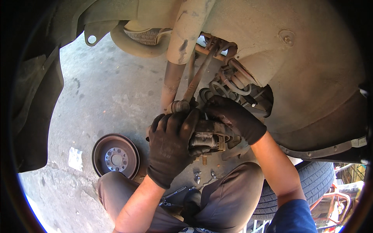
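Both my hands wear black gloves and work at the wheel-end brake assembly [204,140], which has a silvery cylindrical part facing me. My left hand [171,141] is wrapped over its left side, fingers curled at the top and thumb along the front. Toward the back right of the assembly, my right hand [233,116] is closed, its fingers bent inward; the fingertips and whatever they grip are hidden. Just above my left hand sits a rusty rod end [178,106], with a slim rod [200,75] running upward from it. A thick strut tube [186,35] rises beside the rod.
A brake drum [115,157] lies on the concrete at left, near a white scrap [75,159]. Ratchet tools [173,196] and small metal parts [197,177] lie between my legs. A tire [297,190] stands at lower right. The wheel-arch liner [311,97] curves around the right.
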### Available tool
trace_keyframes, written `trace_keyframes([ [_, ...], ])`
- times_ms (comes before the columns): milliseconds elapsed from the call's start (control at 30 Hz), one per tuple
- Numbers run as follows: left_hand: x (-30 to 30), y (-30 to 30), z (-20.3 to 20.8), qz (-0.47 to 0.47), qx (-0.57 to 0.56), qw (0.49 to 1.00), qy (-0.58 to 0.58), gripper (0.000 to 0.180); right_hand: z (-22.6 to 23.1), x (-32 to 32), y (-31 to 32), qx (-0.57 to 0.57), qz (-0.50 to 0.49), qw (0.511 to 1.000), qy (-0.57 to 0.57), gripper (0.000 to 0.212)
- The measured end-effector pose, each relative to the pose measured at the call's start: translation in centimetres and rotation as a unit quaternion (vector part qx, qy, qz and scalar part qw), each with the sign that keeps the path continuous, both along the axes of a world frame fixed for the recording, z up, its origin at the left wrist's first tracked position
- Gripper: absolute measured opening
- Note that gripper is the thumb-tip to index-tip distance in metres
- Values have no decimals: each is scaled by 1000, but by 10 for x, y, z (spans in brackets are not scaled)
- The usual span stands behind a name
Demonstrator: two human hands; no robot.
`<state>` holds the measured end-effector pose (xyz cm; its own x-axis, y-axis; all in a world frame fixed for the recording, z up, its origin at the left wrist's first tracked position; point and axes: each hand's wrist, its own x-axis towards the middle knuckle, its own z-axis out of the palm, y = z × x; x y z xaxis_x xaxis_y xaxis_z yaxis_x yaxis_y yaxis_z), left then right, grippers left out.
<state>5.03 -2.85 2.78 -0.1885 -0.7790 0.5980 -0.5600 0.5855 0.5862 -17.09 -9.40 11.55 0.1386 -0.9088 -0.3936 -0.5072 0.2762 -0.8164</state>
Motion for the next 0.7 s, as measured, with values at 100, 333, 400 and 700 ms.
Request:
trace_keyframes([
  [100,0,1,1,8,-25,1000,6,103,3,-3,1,18,-6,999,-43,23],
  [333,1,0,4,12,-44,999,25,104,4,0,1,-34,41,994,91,25],
  [400,1,-1,3,12,-49,998,28,103,0,1,0,-66,57,990,107,25],
  [700,1,-1,1,2,-46,998,30,105,0,-21,-11,-59,163,977,127,16],
])
